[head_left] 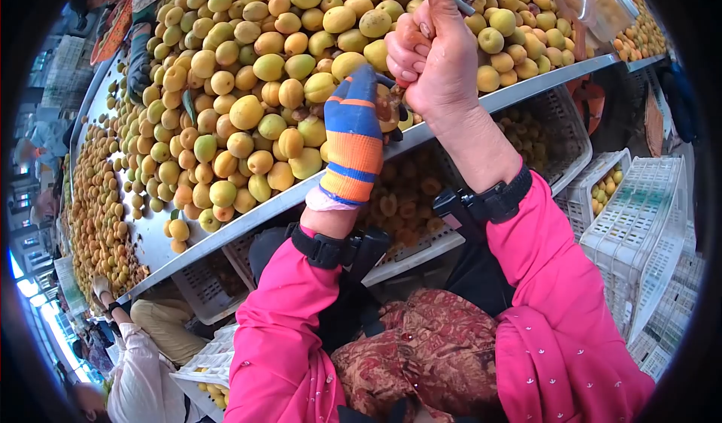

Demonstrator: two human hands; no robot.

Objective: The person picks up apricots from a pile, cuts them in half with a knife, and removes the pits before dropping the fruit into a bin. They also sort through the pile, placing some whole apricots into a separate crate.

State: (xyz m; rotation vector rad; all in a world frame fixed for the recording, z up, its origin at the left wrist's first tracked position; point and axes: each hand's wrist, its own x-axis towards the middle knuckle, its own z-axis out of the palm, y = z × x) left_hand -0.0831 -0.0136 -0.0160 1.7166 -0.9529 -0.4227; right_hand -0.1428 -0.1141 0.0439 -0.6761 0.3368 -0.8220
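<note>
My left hand (353,118) wears a blue and orange striped knit glove. Its fingers are closed round a brownish apricot (388,111), partly hidden by the glove. My bare right hand (436,58) is curled in a fist beside it, thumb up, gripping a small metal tool (465,6) whose curved end shows above the fist. A bit of red shows under that fist, close to the apricot. Both hands are over the front edge of a metal table (226,231) heaped with yellow, green and orange apricots (248,115).
Below the table edge, crates (203,291) hold fruit, some of it looking halved. White plastic crates (632,231) are stacked at the right. A clear plastic container (609,17) stands at the upper right. A person in a light top (147,370) sits at the lower left.
</note>
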